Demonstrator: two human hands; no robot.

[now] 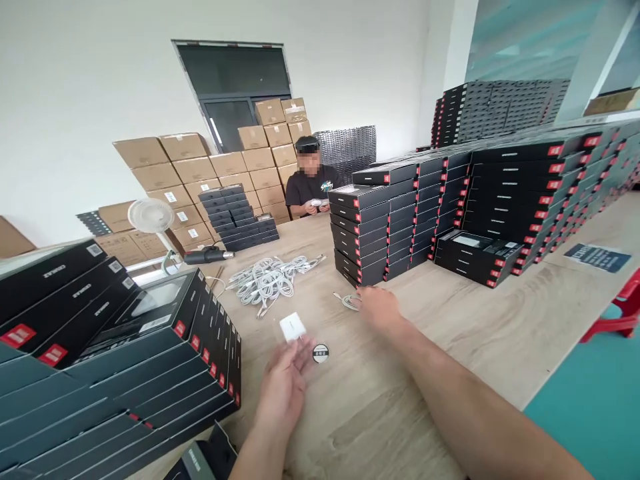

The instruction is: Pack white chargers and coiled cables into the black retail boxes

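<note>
My left hand [287, 377] is closed on a white, square, charger-like block [293, 327], which seems to be in a clear bag. Just right of those fingertips is a round black-and-white card [321, 353] with printed characters; whether the hand touches it I cannot tell. Farther out, my right hand [379, 307] has its fingers pressed together at a small coiled white cable [347, 301] and appears to grip its right end. A tangled pile of white cables [273, 280] lies on the wooden table [380, 413] beyond my left hand.
Stacked black boxes [373, 227] rise beyond my right hand, and more black boxes [165, 373] stand close on the left. An open black box [203, 460] is at the bottom edge. A heat gun [207, 255] and a fan [151, 215] are back left. Another person [313, 180] sits across.
</note>
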